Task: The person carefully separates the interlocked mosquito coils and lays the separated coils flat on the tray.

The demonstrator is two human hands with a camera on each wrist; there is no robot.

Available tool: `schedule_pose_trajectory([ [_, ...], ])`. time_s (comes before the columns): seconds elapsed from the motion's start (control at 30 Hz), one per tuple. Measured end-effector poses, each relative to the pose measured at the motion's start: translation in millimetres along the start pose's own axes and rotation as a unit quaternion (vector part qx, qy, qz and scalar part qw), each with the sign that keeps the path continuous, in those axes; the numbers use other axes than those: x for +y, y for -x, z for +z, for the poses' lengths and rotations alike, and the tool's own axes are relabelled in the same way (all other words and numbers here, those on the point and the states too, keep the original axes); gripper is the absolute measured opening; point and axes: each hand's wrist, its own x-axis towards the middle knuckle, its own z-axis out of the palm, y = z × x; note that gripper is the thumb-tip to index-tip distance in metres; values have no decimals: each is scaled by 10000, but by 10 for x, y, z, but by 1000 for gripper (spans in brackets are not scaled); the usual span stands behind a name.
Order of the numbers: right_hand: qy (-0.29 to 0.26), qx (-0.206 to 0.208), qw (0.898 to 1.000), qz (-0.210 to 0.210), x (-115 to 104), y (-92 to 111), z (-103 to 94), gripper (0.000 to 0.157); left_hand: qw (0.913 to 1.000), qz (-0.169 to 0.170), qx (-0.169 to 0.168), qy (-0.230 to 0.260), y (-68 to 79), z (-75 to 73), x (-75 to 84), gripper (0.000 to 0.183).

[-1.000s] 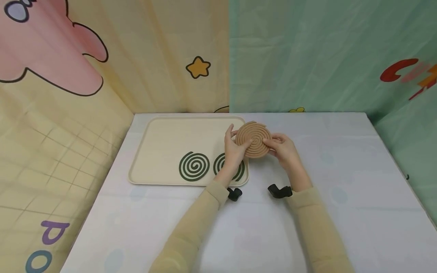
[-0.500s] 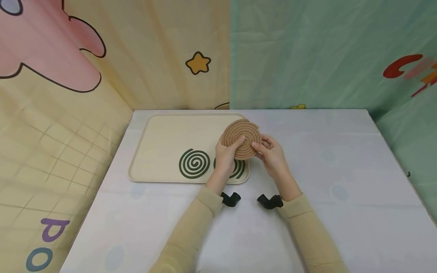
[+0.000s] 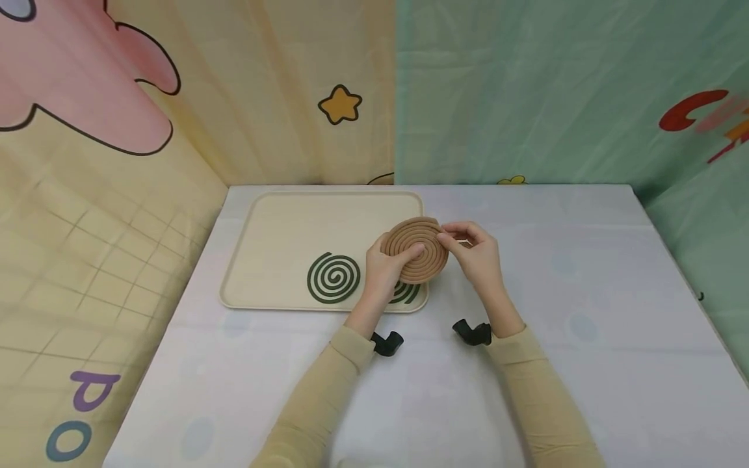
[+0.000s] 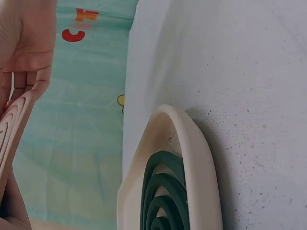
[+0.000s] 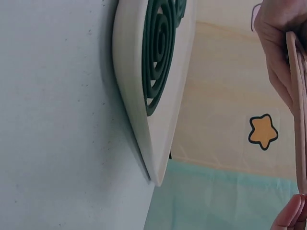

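A brown mosquito coil [image 3: 432, 257], its rings lying tightly together, is held above the tray's right end. My left hand [image 3: 380, 274] grips it from the left, thumb across its face. At its upper right edge, my right hand [image 3: 478, 255] pinches the outer ring between thumb and fingers. Seen nearly edge-on, the coil [image 4: 13, 125] also shows in the left wrist view. Two green mosquito coils lie in the cream tray [image 3: 275, 224]: one green coil [image 3: 316, 278] is fully visible, while the other green coil [image 3: 407, 293] is mostly hidden behind the left hand and brown coil.
The tray stands on a white-covered table [image 3: 585, 273], its raised rim [image 4: 204, 158] close in the left wrist view. Printed curtains [image 3: 503, 91] hang behind and beside the table. Black wrist devices [image 3: 387, 343] sit at both cuffs.
The brown coil has moved left and slightly toward me. My right hand first came left with it, then shifted its pinch from the coil's face to the upper right edge.
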Motion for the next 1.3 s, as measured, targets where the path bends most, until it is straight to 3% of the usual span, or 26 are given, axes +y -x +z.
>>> schedule_pose_trajectory([
  [0.13,600,37,9964,-596,18,14,10,26,9998,-173,20,-26,12,0,-17,54],
  [0.23,837,-43,9933,-794,25,15,12,24,9997,-257,-22,-9,17,-8,-29,52],
  [0.4,763,-292,9952,-538,25,12,14,24,9999,-95,-38,-69,17,-40,-60,41],
  [0.57,655,-476,9965,-222,28,23,38,25,9992,178,161,-308,15,-91,-93,50],
  [0.73,698,-586,9956,-201,24,33,48,26,9982,138,283,-510,8,-129,-104,55],
  [0.83,869,-667,9932,-396,13,27,41,24,9968,124,110,-779,-2,-144,-101,57],
  [1.03,1421,-865,9838,-676,-18,-4,23,23,9882,72,-541,-1431,-24,-159,-66,58],
  [1.17,1415,-768,9866,-255,-9,-17,22,26,9923,-225,-793,-920,-22,-166,-51,45],
  [1.3,932,-538,9936,334,14,0,59,31,9954,-549,-772,140,3,-162,-50,60],
])
